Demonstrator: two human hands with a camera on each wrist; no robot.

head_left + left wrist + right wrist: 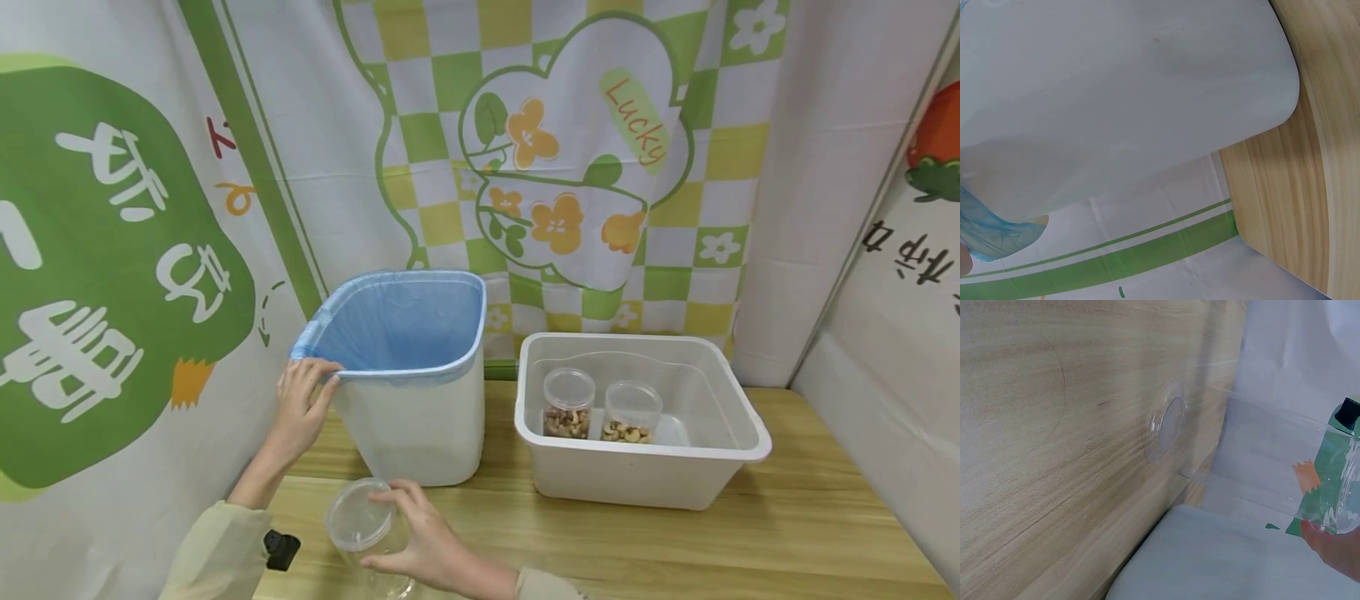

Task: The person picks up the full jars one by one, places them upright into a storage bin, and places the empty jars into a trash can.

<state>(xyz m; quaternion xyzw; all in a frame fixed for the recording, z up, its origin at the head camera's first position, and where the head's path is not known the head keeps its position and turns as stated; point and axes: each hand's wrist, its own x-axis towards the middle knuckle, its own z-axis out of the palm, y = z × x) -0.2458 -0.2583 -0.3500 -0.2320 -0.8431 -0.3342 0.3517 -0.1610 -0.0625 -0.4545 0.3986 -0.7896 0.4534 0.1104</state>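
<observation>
My right hand (pixel 438 537) grips a clear plastic jar (pixel 358 518) near its lidded top, thumb on one side and fingers on the other. The jar looks empty and stands close over the table in front of the bin. In the right wrist view the clear jar (pixel 1260 453) shows its round base, with fingertips (pixel 1329 547) at its top end. My left hand (pixel 303 400) holds the near left corner of a white trash bin (pixel 420 425), fingers over the rim. A blue liner bag (pixel 405 325) covers that rim. The left wrist view shows mostly the bin wall (pixel 1122 94).
To the right of the bin stands a white plastic tub (pixel 622 479). Inside are two lidded clear jars of nuts, one darker (pixel 567 408) and one paler (pixel 632 414). Printed curtains (pixel 450 75) close off the back and sides of the wooden table (pixel 810 517).
</observation>
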